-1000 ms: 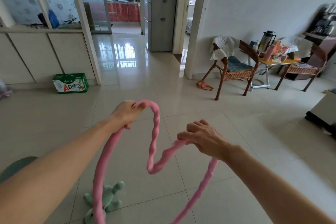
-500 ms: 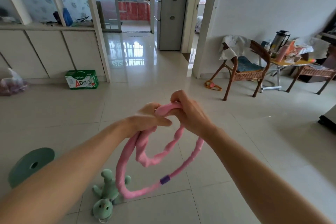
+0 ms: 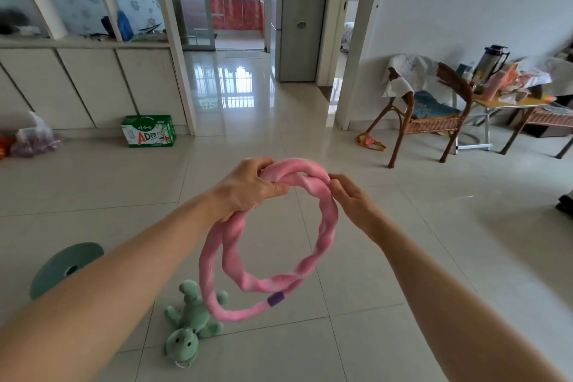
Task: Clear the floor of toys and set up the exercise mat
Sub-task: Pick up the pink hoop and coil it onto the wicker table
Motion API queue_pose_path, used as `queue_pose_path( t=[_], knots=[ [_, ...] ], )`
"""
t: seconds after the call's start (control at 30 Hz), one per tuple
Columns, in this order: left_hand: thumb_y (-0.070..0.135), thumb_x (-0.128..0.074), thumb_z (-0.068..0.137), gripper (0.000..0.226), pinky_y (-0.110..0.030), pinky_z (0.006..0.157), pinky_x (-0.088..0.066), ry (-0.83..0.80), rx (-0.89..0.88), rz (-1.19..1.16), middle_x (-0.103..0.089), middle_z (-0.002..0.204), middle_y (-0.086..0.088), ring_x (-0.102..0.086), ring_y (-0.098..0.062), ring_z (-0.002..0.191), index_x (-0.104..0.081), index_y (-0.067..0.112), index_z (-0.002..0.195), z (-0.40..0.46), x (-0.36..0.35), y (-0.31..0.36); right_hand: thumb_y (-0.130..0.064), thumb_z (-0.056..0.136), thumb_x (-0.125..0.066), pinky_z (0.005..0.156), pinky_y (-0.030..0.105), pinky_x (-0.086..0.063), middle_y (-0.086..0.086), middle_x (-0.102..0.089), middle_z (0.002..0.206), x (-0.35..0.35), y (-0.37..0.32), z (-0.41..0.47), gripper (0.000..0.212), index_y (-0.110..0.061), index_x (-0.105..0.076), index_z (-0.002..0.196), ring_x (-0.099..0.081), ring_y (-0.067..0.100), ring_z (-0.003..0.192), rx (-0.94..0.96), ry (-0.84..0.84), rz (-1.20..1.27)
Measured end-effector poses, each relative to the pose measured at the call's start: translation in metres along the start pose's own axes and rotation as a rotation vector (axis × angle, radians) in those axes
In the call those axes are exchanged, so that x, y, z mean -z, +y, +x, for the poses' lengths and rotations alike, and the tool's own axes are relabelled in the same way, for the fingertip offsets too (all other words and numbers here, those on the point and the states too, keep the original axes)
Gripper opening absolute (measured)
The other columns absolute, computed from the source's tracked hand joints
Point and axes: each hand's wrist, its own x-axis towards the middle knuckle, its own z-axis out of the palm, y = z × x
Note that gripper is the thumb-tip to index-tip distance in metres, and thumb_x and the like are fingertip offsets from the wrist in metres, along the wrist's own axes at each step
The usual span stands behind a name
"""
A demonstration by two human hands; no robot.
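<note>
a pink hoop [image 3: 322, 245], soft and twisted, is folded into a double loop and held up in front of the person, above the tiled floor [image 3: 403, 257]. a small purple band [image 3: 275, 299] wraps it near the bottom. the left hand [image 3: 248, 187] grips the two strands together at the top of the loop, fingers curled round them. the right hand [image 3: 353, 198] pinches the hoop at its upper right side with fingertips and thumb. below the loop, a green stuffed toy [image 3: 189, 322] lies on the floor, and a rolled green mat [image 3: 65, 267] lies further left, partly behind the left arm. a green box [image 3: 148, 131] sits by the white cabinets [image 3: 77, 87]. a wicker chair [image 3: 431, 115] stands at the right wall, with a small orange toy [image 3: 370, 142] on the floor beside it.
</note>
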Motion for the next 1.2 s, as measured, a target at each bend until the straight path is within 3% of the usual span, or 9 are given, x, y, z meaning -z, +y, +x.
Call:
queue_pose_path(
  t=[0.17,0.27,0.37,0.47,0.6,0.83,1.03,1.13,1.2],
  knots=[
    [0.008,-0.07,0.079,0.011,-0.014,0.042,-0.032,0.015,0.019,0.001,-0.046,0.045,0.016,-0.039,-0.001,0.038,-0.061,0.011,0.085,0.002,0.007,-0.003,0.008,0.09,-0.042,0.087,0.03,-0.043,0.019,-0.059,0.112,-0.013,0.03,0.003,0.031,0.003,-0.051,0.12,-0.054,0.027,0.105,-0.194,-0.094,-0.095],
    [0.007,-0.069,0.079,0.012,-0.018,0.038,-0.031,0.035,0.053,-0.031,-0.042,0.051,0.004,-0.035,-0.008,0.039,-0.06,0.005,0.087,0.001,0.018,-0.005,0.007,0.087,-0.049,0.098,0.029,-0.039,0.014,-0.052,0.128,-0.027,0.046,-0.003,0.043,-0.001,-0.041,0.128,-0.047,0.024,0.122,-0.276,-0.239,-0.154],
    [0.007,-0.069,0.08,0.02,-0.019,0.037,-0.031,0.043,0.077,-0.042,-0.042,0.057,-0.002,-0.036,-0.009,0.039,-0.058,-0.001,0.094,-0.003,0.032,-0.008,0.007,0.087,-0.045,0.099,0.032,-0.039,0.012,-0.052,0.125,-0.051,0.057,-0.005,0.047,-0.004,-0.039,0.133,-0.047,0.025,0.12,-0.291,-0.292,-0.131],
    [0.006,-0.07,0.079,0.018,-0.019,0.038,-0.033,0.1,0.111,-0.03,-0.044,0.057,-0.001,-0.037,-0.008,0.038,-0.06,0.002,0.093,-0.005,0.041,-0.014,0.005,0.09,-0.037,0.085,0.037,-0.042,0.011,-0.056,0.099,-0.066,0.058,-0.001,0.03,0.003,-0.053,0.115,-0.051,0.022,0.095,-0.301,-0.085,-0.041],
    [0.007,-0.069,0.079,0.014,-0.022,0.042,-0.035,0.259,0.193,0.004,-0.046,0.055,-0.001,-0.04,-0.009,0.039,-0.061,0.006,0.09,-0.004,0.048,-0.034,-0.005,0.095,-0.043,0.061,0.027,-0.037,0.0,-0.047,0.073,-0.06,0.049,0.007,0.008,-0.006,-0.049,0.091,-0.043,0.017,0.07,-0.256,0.179,0.135],
    [0.011,-0.071,0.077,0.015,-0.016,0.035,-0.033,0.447,0.261,-0.182,-0.046,0.033,0.006,-0.04,-0.007,0.028,-0.061,0.013,0.066,0.003,0.038,-0.065,-0.028,0.095,-0.048,0.038,0.02,-0.029,-0.005,-0.039,0.052,-0.049,-0.029,0.025,0.024,-0.015,-0.049,0.075,-0.034,0.006,0.039,-0.204,0.297,0.678],
    [0.005,-0.069,0.078,0.015,-0.022,0.043,-0.048,0.304,0.276,-0.596,-0.05,0.045,0.002,-0.054,-0.013,0.04,-0.059,0.006,0.067,0.006,0.015,-0.054,-0.039,0.094,-0.048,0.035,0.014,-0.024,-0.005,-0.035,0.047,-0.049,-0.079,0.032,0.035,-0.014,-0.044,0.069,-0.029,0.005,0.034,-0.321,0.238,1.057],
    [0.01,-0.068,0.077,0.01,-0.031,0.067,-0.059,0.046,0.239,-0.736,-0.068,0.069,-0.01,-0.071,-0.025,0.07,-0.065,0.003,0.083,0.003,0.003,-0.04,-0.037,0.096,-0.044,0.033,0.012,-0.022,-0.007,-0.034,0.041,-0.049,-0.09,0.034,0.037,-0.014,-0.041,0.068,-0.028,0.005,0.03,-0.358,0.238,1.214],
    [0.014,-0.067,0.078,0.029,-0.039,0.082,-0.056,-0.161,0.185,-0.731,-0.071,0.097,-0.018,-0.068,-0.03,0.095,-0.065,0.005,0.105,0.001,-0.004,-0.033,-0.037,0.096,-0.044,0.033,0.013,-0.023,-0.006,-0.034,0.04,-0.047,-0.095,0.034,0.037,-0.014,-0.042,0.068,-0.028,0.005,0.03,-0.371,0.273,1.259]
  ],
)
